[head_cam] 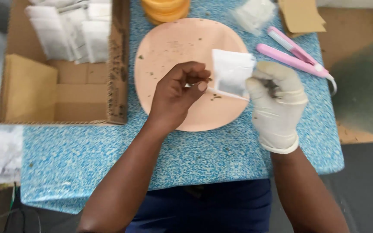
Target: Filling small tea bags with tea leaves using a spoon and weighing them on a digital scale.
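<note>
Sachet (pixel 231 73) pinched between both hands over pink plate (pixel 182 47).

Held at lower left corner by bare left hand (pixel 178 92), thumb and forefinger closed narrow on it; gripped at right edge by gloved right hand (pixel 276 103), fingers (pixel 267 84) curled shut, dark bits showing in the glove's grasp. Crumbs scattered on plate beneath fingertips. Left of left hand, cardboard box (pixel 117 77) holding a row of white sachets (pixel 72 32) at its far end, near half bare. Beyond fingers, orange lids (pixel 165 9) stacked, cut off by frame edge; clear bag (pixel 254 15) blurred, contents unclear. Just past right fingers, pink sealer (pixel 296 58) on blue table (pixel 195 155).
</note>
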